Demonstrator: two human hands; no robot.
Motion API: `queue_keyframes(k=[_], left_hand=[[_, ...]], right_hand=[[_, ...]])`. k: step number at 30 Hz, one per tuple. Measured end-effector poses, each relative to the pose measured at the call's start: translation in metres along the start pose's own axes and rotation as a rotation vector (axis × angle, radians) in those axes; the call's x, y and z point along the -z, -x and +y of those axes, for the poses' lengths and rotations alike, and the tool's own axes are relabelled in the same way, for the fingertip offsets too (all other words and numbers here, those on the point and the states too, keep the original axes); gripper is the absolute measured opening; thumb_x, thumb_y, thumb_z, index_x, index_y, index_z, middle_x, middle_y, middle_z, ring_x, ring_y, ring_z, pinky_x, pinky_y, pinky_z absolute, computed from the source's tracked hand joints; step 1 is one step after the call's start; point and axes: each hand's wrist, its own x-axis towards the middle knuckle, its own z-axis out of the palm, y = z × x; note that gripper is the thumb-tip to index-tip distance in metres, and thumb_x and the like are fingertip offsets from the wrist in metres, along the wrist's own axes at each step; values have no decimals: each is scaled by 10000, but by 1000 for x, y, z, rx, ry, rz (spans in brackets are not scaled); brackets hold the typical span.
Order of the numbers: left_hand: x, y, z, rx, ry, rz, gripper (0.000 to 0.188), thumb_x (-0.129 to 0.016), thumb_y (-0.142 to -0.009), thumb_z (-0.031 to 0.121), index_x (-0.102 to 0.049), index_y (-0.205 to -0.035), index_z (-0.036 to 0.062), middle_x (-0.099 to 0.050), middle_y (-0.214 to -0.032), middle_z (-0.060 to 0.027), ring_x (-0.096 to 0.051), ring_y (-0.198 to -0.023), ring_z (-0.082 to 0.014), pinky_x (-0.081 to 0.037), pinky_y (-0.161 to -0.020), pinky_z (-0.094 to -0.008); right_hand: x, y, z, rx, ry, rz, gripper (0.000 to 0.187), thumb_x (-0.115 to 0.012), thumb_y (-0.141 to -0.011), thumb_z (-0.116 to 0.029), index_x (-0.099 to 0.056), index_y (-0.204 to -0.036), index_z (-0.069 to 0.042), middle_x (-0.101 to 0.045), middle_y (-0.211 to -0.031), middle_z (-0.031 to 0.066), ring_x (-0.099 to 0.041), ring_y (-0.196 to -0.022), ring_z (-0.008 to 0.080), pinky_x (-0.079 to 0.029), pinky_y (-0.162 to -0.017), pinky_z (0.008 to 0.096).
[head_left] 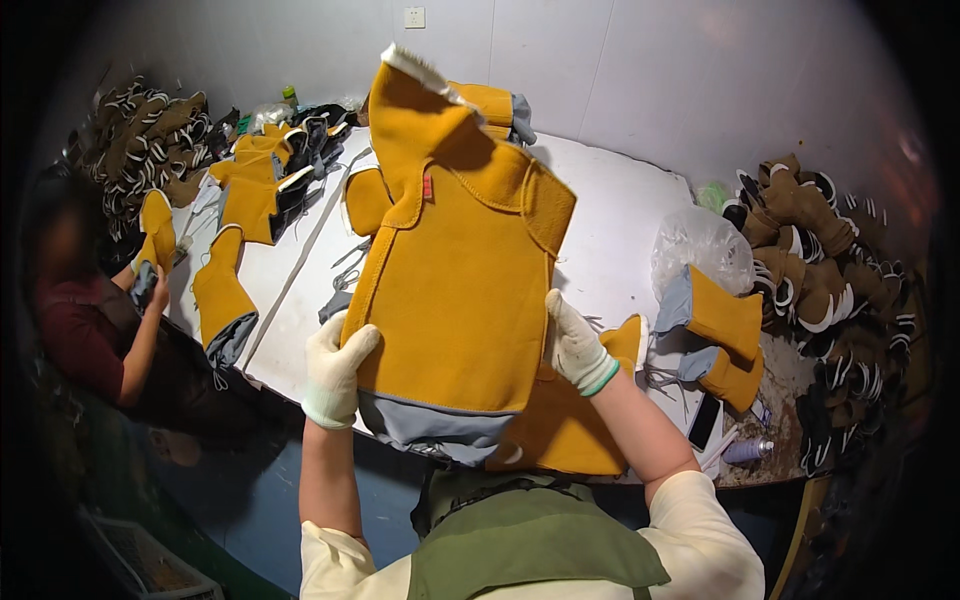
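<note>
A large mustard-yellow boot upper (450, 320) is held up over the table, its toe end with a white frayed edge upward and its grey lined cuff downward. My gloved left hand (338, 375) is closed on its lower left edge, thumb on the face. On its right edge, my gloved right hand (578, 345) grips with the fingers mostly hidden behind. A small red tag (427, 188) shows near a seam. Beneath, partly covered by my right forearm, lies another yellow boot upper (565, 430). Laces hang about the white table (610, 190).
At left a co-worker (90, 330) handles a yellow boot upper (157, 230). More yellow uppers (222, 290) lie near them and at right (725, 315). Brown piles (820, 250) stand at both sides. A plastic bag (700, 250), a phone (705, 420) and a purple thread spool (745, 451) lie right.
</note>
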Motion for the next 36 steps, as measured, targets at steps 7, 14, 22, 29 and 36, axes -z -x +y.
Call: queue_keyframes(k=[7, 14, 22, 29, 36], left_hand=[[3, -7, -45, 88, 2, -59, 299, -657, -869, 125, -627, -1096, -66, -665, -954, -53, -605, -815, -107, -485, -747, -247], [6, -11, -73, 108, 155, -130, 419, -588, -922, 228, -575, -1215, -72, -642, -1066, -67, -589, -945, -118, -460, -847, -262], [10, -11, -91, 60, 166, -111, 421, -539, -951, 245, -571, -1235, -64, -631, -1131, -72, -579, -991, -124, -448, -881, -258], [34, 1, -106, 129, 195, 1, 428, -530, -978, 260, -525, -1254, -67, -630, -1113, -133, -607, -975, -164, -485, -847, -275], [26, 6, -79, 6, 49, 113, 374, -553, -967, 216, -541, -1239, -41, -633, -1074, -114, -610, -920, -152, -487, -796, -256]], right_hand=[[-9, 11, 13, 15, 21, 92, 580, -619, -952, -225, -365, -1424, -2, -521, -1354, 84, -518, -1221, 206, -426, -1034, 359], [-18, 19, 9, 166, 12, 196, 448, -595, -961, -150, -427, -1343, 12, -570, -1261, 93, -563, -1124, 193, -452, -982, 337], [-10, 35, 22, 140, -41, 241, 511, -553, -984, -194, -371, -1427, -15, -517, -1357, 95, -524, -1215, 231, -428, -1034, 383], [-11, 43, 22, 157, -38, 258, 507, -547, -984, -183, -370, -1429, -18, -517, -1360, 100, -523, -1221, 240, -426, -1041, 391], [-17, 50, 18, 158, -89, 297, 481, -555, -977, -137, -389, -1404, 10, -535, -1323, 103, -525, -1207, 224, -426, -1028, 364]])
